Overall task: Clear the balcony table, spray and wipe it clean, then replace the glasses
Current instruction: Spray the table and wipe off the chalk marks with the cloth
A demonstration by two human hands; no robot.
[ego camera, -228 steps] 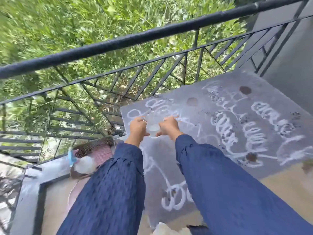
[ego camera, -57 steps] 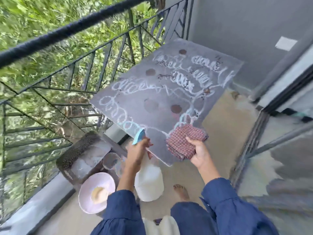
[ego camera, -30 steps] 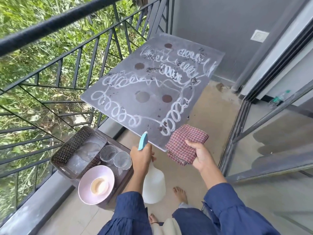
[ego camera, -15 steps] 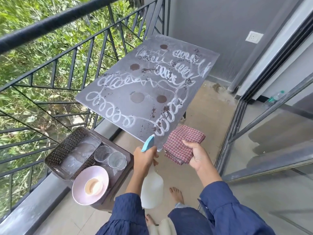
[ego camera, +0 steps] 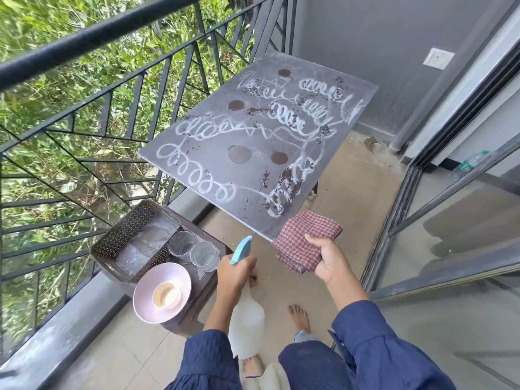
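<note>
The grey balcony table (ego camera: 213, 153) carries white looping scribbles, dark specks and several round brown marks. My left hand (ego camera: 236, 273) grips a white spray bottle (ego camera: 247, 325) by its neck, the blue nozzle (ego camera: 241, 249) aimed at the table's near corner. My right hand (ego camera: 327, 256) holds a folded red checked cloth (ego camera: 305, 236) just below that near edge. Two clear glasses (ego camera: 194, 249) stand on a dark low stool (ego camera: 208, 288) to the left of my left hand.
On the stool also sit a perforated brown tray (ego camera: 126, 232) and a pink plate (ego camera: 143, 299) with a small cup. A black railing (ego camera: 84, 40) runs along the left. A sliding glass door (ego camera: 422, 209) frames the right, a grey wall stands behind. My bare feet are on the tiled floor.
Over the last second I have stepped back a little, so the table looks farther off. Both hands keep their holds; the bottle's nozzle has tilted toward the table.
</note>
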